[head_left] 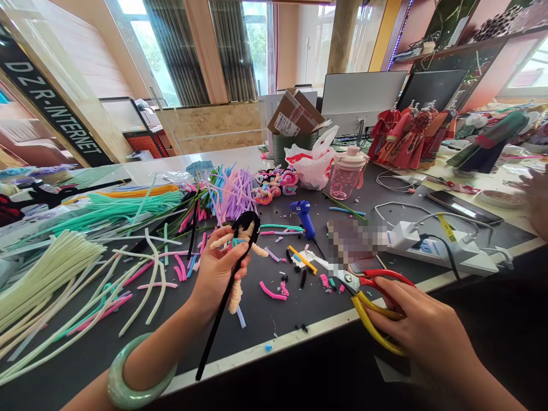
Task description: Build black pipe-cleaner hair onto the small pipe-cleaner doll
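My left hand [216,274] holds a small pipe-cleaner figure [245,237] upright, with a beige fuzzy body and limbs and a black loop on top. A long black pipe cleaner [218,331] runs down from the figure past my palm. My right hand [428,325] grips red-and-yellow-handled scissors [377,299] by the handles, with the steel blades [346,279] pointing left across the tabletop. Cut pipe-cleaner scraps [274,291] lie between my hands.
Bundles of green, pale and purple pipe cleaners [64,274] cover the dark table's left side. A blue glue gun [303,220], pink bottle [346,174], power strip [436,245] and phone [458,206] lie ahead. Another person's hand [535,200] shows at far right.
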{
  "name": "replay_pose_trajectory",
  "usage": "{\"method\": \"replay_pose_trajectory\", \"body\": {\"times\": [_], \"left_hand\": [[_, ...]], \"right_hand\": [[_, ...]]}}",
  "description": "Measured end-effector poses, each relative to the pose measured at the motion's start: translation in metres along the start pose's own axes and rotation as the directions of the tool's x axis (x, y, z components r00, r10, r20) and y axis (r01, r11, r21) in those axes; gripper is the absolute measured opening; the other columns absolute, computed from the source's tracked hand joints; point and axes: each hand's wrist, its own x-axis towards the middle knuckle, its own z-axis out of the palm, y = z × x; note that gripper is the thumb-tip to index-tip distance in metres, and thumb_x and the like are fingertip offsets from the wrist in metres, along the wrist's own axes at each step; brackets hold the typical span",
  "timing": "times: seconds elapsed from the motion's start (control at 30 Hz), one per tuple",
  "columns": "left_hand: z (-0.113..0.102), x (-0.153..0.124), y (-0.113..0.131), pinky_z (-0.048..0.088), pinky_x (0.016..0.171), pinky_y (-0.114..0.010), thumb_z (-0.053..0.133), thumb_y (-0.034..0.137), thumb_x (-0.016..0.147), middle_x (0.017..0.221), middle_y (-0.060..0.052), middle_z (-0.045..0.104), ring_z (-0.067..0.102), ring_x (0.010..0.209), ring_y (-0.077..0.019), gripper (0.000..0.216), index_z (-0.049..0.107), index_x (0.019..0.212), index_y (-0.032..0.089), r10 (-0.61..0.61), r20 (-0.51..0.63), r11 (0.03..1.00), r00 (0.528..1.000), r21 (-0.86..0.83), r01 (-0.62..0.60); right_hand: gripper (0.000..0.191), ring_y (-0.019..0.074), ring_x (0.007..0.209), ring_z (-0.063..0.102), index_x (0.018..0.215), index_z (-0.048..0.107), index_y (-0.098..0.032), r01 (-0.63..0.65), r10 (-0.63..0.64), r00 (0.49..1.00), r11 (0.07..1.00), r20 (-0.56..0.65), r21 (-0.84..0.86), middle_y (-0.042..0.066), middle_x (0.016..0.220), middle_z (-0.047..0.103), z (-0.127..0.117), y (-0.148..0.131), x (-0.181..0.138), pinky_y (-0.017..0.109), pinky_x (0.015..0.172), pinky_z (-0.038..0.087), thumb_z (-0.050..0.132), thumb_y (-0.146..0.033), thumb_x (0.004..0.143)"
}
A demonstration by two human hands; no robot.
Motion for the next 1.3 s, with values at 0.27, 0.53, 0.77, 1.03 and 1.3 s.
{"method": "replay_pose_trajectory", "body": {"times": [0.27, 0.53, 0.77, 1.03, 1.3], "left_hand": [[-0.009, 0.008, -0.006, 0.029, 0.031, -0.009, 0.076, 0.024, 0.054, 0.065, 0.008, 0.056, 0.047, 0.043, -0.0039, 0.054, 0.043, 0.096, 0.022, -0.008, -0.016, 1.000, 1.000, 0.029, 0.008], [-0.008, 0.007, -0.004, 0.030, 0.031, -0.009, 0.076, 0.022, 0.053, 0.065, 0.008, 0.058, 0.047, 0.043, -0.0041, 0.054, 0.044, 0.097, 0.022, -0.013, -0.025, 1.000, 1.000, 0.015, 0.013], [-0.008, 0.008, -0.006, 0.029, 0.031, -0.010, 0.076, 0.022, 0.054, 0.064, 0.008, 0.057, 0.047, 0.043, -0.0039, 0.054, 0.044, 0.097, 0.022, -0.007, -0.024, 1.000, 1.000, 0.009, 0.008], [-0.009, 0.009, -0.006, 0.028, 0.031, -0.009, 0.076, 0.023, 0.053, 0.063, 0.008, 0.057, 0.047, 0.043, -0.0042, 0.055, 0.043, 0.097, 0.022, -0.009, -0.014, 1.000, 1.000, 0.016, 0.009], [-0.007, 0.011, -0.010, 0.029, 0.031, -0.010, 0.078, 0.023, 0.054, 0.064, 0.007, 0.058, 0.048, 0.042, -0.0044, 0.054, 0.043, 0.096, 0.022, 0.006, 0.013, 1.000, 1.000, -0.013, -0.006]], "right_hand": [[0.051, 0.0276, 0.077, 0.068, 0.098, 0.055, -0.015, 0.004, -0.008, 1.000, 0.990, -0.031, -0.143, 0.010, 0.085, 0.069, -0.010, -0.019, 0.018, 0.034, 0.061, 0.052, 0.055, -0.061, 0.075], [0.024, 0.0133, 0.052, 0.063, 0.095, 0.055, -0.021, 0.079, -0.084, 0.994, 0.994, -0.068, -0.079, -0.002, 0.066, 0.066, 0.001, -0.007, 0.008, 0.022, 0.046, 0.041, 0.051, -0.044, 0.089], [0.040, 0.0217, 0.063, 0.068, 0.095, 0.052, -0.019, -0.063, 0.065, 0.998, 0.996, 0.020, -0.070, 0.006, 0.077, 0.068, -0.001, -0.011, 0.013, 0.028, 0.048, 0.045, 0.057, -0.055, 0.077], [0.026, 0.0166, 0.042, 0.058, 0.081, 0.055, -0.022, -0.136, 0.136, 0.991, 0.991, -0.013, 0.000, -0.002, 0.052, 0.059, 0.000, -0.018, 0.014, 0.026, 0.042, 0.037, 0.044, -0.045, 0.089], [0.051, 0.0292, 0.075, 0.071, 0.098, 0.058, -0.019, -0.299, 0.286, 0.944, 0.953, 0.162, 0.057, 0.013, 0.094, 0.073, 0.001, -0.019, 0.018, 0.032, 0.051, 0.049, 0.054, -0.063, 0.071]]}}
